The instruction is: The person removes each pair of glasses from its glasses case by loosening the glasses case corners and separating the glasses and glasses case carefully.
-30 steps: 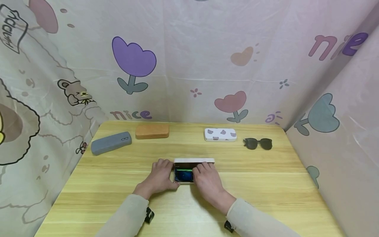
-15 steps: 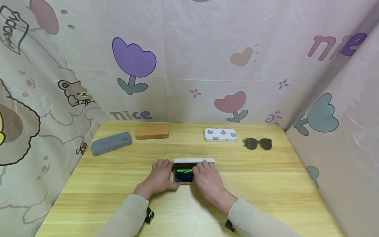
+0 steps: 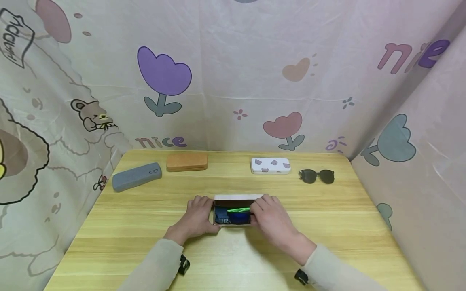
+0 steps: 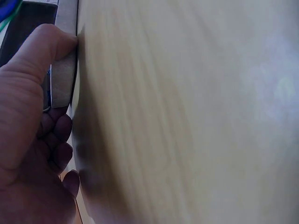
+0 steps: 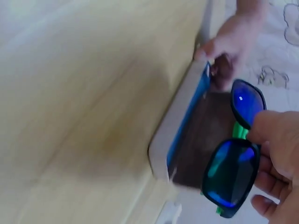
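Note:
At the table's middle lies an opened white glasses case [image 3: 233, 197], its lid raised at the back. My left hand [image 3: 194, 216] grips its left end, thumb at the front wall and fingers behind. My right hand [image 3: 273, 220] pinches a pair of sunglasses [image 5: 231, 175] at the bridge; they have blue mirrored lenses and green temples. In the right wrist view the sunglasses hang tilted at the case's opening. A dark blue cloth [image 3: 221, 216] with pale letters shows inside the case's left part. My right fingers partly cover the case's right end.
Along the back of the wooden table [image 3: 233, 258] lie a grey glasses case [image 3: 136, 176], a tan case [image 3: 187, 161], a white bear-patterned case [image 3: 271, 165] and black sunglasses [image 3: 316, 176]. A printed curtain [image 3: 225, 81] hangs behind and at both sides.
My right hand has moved to the right with the sunglasses, lifting them and turning the green temples into view. The blue cloth beneath is now uncovered. My left hand has stayed on the case.

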Demonstrator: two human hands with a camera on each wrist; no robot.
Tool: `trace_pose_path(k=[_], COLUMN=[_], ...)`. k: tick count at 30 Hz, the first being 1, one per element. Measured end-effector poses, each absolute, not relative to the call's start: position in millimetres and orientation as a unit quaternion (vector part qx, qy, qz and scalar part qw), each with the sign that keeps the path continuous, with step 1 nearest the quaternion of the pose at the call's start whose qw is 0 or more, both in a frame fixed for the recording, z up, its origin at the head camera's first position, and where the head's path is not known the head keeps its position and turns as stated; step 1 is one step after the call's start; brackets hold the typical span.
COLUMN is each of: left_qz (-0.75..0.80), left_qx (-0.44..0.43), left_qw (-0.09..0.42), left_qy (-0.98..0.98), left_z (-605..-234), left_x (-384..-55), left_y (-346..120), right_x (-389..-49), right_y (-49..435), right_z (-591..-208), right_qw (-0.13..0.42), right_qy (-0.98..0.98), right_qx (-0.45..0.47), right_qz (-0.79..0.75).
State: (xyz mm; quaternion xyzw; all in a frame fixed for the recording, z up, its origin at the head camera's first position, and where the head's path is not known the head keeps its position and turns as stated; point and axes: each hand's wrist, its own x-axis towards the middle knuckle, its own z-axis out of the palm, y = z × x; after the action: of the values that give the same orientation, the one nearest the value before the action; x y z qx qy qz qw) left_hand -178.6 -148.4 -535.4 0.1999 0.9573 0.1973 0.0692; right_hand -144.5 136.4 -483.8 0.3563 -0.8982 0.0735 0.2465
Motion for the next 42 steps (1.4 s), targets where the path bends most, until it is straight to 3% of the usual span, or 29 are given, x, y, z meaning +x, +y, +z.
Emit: trace_pose_path(k=[8, 25, 31, 42], left_qz=[0.192, 0.190, 0.192, 0.193], left_qx=[0.202, 0.199, 0.201, 0.204], left_qw=[0.069, 0.077, 0.072, 0.072], left_qy=[0.958, 0.958, 0.958, 0.957], left_z=[-534.9, -536.5, -535.8, -535.1], left_x=[-178.0, -178.2, -178.2, -176.7], left_y=[-148.3, -147.6, -147.7, -147.9], right_x=[-152.2, -189.8, -200.3, -220.5], right_y=[186.8, 305.9, 328.7, 356.5], right_z=[-478.6, -495.4, -501.7, -508.5], right_qw=[0.225, 0.167, 0.132, 0.143], right_qy=[-0.898, -0.945, -0.962, -0.967], right_qx=[0.366, 0.269, 0.233, 0.210], right_qz=[0.092, 0.078, 0.059, 0.033])
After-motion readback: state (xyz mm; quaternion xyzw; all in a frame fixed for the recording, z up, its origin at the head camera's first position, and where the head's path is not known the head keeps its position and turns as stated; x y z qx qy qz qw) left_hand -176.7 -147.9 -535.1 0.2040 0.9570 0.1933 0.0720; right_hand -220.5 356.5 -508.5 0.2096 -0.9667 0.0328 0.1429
